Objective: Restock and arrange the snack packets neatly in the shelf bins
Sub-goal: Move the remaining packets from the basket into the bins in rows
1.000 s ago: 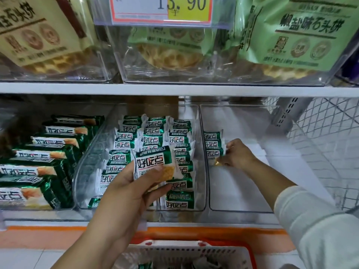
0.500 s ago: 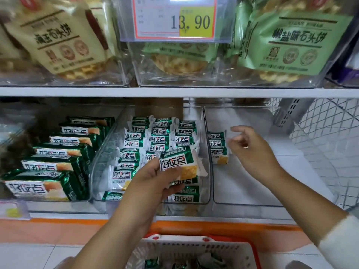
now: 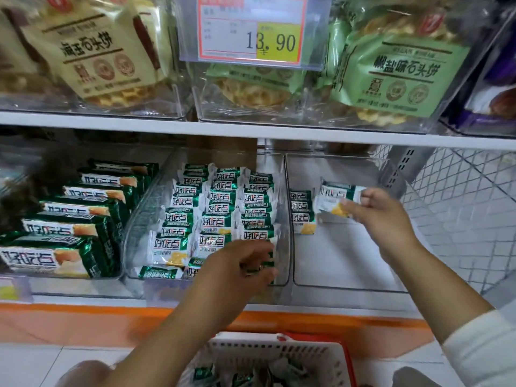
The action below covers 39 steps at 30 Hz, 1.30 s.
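A single snack packet (image 3: 335, 196) is pinched at its right end between the thumb and fingertips (image 3: 363, 211) of the right hand (image 3: 382, 219), the other fingers being curled behind it. The packet is held tilted, clear of the floor of the right bin (image 3: 349, 277), just beside a short row of three packets (image 3: 301, 213) that is stood against that bin's left wall. The remainder of this clear bin is seen as bare floor.

The fingers (image 3: 258, 248) of the left hand (image 3: 237, 263) are bent down over the front right corner of the middle bin (image 3: 136, 236), where green wrapper is glimpsed between them. The hand is blurred, and whether anything is actually grasped cannot be told.

The middle bin is filled with small green-and-white packets (image 3: 220, 202), arranged in three rows running from front to back, with a few lying flat at the front. To its left, larger green packs (image 3: 69, 227) are lined up one behind another in a further clear bin (image 3: 69, 279).

On the shelf above, clear bins are stocked with a beige bag (image 3: 97, 51) and a green bag (image 3: 396, 76) of waffle-patterned biscuits, and a price tag (image 3: 251, 32) marked 13.90 is hung in front. A wire mesh panel (image 3: 460, 205) is seen at the right. Below the hands, a white basket (image 3: 279, 350) with a red rim is seen, with more green packets (image 3: 203, 372) lying in it.
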Motion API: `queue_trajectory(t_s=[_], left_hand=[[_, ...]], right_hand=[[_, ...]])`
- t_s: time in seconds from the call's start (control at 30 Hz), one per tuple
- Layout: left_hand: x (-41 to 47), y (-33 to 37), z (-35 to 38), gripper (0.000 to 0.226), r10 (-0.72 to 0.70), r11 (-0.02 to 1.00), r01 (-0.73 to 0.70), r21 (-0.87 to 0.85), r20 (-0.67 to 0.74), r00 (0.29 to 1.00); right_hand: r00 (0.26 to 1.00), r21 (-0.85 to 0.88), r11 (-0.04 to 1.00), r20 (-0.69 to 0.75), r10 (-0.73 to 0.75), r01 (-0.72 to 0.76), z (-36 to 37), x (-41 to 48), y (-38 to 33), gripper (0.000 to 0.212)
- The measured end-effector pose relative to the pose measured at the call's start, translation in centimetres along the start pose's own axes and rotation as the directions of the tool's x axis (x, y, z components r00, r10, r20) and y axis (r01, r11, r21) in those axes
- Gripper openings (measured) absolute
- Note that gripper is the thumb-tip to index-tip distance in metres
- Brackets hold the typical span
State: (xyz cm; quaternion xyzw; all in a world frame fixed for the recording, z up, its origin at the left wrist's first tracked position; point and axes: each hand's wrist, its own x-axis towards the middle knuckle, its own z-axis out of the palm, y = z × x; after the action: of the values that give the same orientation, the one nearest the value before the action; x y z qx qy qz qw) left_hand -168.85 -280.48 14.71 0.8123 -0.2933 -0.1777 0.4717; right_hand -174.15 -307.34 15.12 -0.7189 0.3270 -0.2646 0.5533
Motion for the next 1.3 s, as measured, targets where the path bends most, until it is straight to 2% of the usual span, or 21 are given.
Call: queue_trajectory(t_s=[0.1, 0.17, 0.23, 0.47, 0.63, 0.73, 0.77, 0.83, 0.9, 0.93, 1.0, 1.07, 1.1, 1.13, 1.17, 1.23, 1.3], left_hand=[[0.0, -0.5, 0.4, 0.029, 0.036, 0.991, -0.047, 0.123, 0.085, 0.996], [0.3, -0.8, 0.6, 0.028, 0.040, 0.988, -0.053, 0.148, 0.087, 0.995], [0.5, -1.1, 0.6, 0.028, 0.036, 0.988, -0.047, 0.145, 0.078, 0.996], [0.6, -1.5, 0.8, 0.031, 0.048, 0.994, -0.054, 0.097, 0.066, 0.997], [0.4, -1.6, 1.0, 0.028, 0.071, 0.991, -0.077, 0.109, 0.054, 0.996], [-0.2, -2.0, 1.0, 0.028, 0.132, 0.979, -0.133, 0.156, 0.019, 0.991], [-0.7, -2.1, 1.0, 0.030, 0.170, 0.968, -0.163, 0.191, -0.019, 0.985], [-2.1, -2.3, 0.9, 0.034, 0.268, 0.939, -0.226, 0.258, -0.142, 0.953], [-4.2, -2.8, 1.0, 0.033, 0.308, 0.941, -0.257, 0.220, -0.242, 0.920], [-5.4, -3.3, 1.3, 0.032, 0.293, 0.949, -0.251, 0.190, -0.239, 0.926], [-7.5, -5.3, 2.3, 0.036, 0.203, 0.970, -0.183, 0.162, -0.117, 0.972], [-9.1, -8.8, 3.9, 0.041, 0.050, 0.981, -0.050, 0.186, 0.005, 0.999], [-9.7, -10.8, 4.8, 0.040, -0.050, 0.979, 0.040, 0.200, 0.042, 0.998], [-10.3, -12.4, 5.6, 0.038, -0.146, 0.972, 0.129, 0.195, 0.078, 0.986], [-11.0, -14.2, 6.6, 0.038, -0.228, 0.960, 0.204, 0.191, 0.114, 0.967], [-12.5, -17.2, 8.2, 0.041, -0.335, 0.941, 0.315, 0.125, 0.190, 0.923], [-13.7, -20.2, 9.5, 0.053, -0.426, 0.905, 0.409, 0.118, 0.248, 0.870]], right_hand=[[0.984, -0.208, 0.976, 0.152, 0.090, -0.057, 0.2, 1.8, 3.0, 0.025], [0.948, -0.347, 0.938, 0.293, 0.124, -0.016, 1.7, 2.0, 3.6, 0.028], [0.919, -0.475, 0.879, 0.365, 0.153, 0.042, 3.1, 2.4, 4.1, 0.036], [0.951, -0.645, 0.760, 0.276, 0.139, 0.076, 4.3, 3.8, 6.2, 0.046], [0.951, -0.621, 0.777, 0.290, 0.103, 0.106, 5.2, 3.4, 6.2, 0.050], [0.954, -0.630, 0.771, 0.278, 0.113, 0.092, 4.4, 2.8, 5.2, 0.062], [0.969, -0.630, 0.767, 0.243, 0.050, 0.119, 3.7, 2.3, 4.4, 0.063], [0.971, -0.581, 0.778, 0.154, -0.184, 0.239, 1.9, 0.5, 1.8, 0.050], [0.905, -0.438, 0.798, 0.101, -0.414, 0.414, 0.4, -3.1, -1.6, 0.028], [0.872, -0.324, 0.813, 0.100, -0.480, 0.484, 0.0, -5.5, -3.1, 0.021], [0.846, -0.168, 0.830, 0.151, -0.511, 0.532, -0.3, -10.9, -3.9, 0.023], [0.858, -0.204, 0.863, 0.349, -0.376, 0.461, 0.4, -15.6, -1.1, 0.022], [0.841, -0.293, 0.869, 0.493, -0.221, 0.400, 1.0, -17.4, 1.2, 0.021], [0.785, -0.390, 0.855, 0.619, -0.031, 0.342, 1.6, -18.8, 3.8, 0.021], [0.717, -0.473, 0.832, 0.683, 0.139, 0.289, 2.1, -19.7, 7.2, 0.027], [0.640, -0.587, 0.796, 0.669, 0.377, 0.145, 2.7, -20.5, 14.0, 0.042], [0.629, -0.631, 0.774, 0.582, 0.515, -0.051, 3.0, -20.9, 19.1, 0.052]])
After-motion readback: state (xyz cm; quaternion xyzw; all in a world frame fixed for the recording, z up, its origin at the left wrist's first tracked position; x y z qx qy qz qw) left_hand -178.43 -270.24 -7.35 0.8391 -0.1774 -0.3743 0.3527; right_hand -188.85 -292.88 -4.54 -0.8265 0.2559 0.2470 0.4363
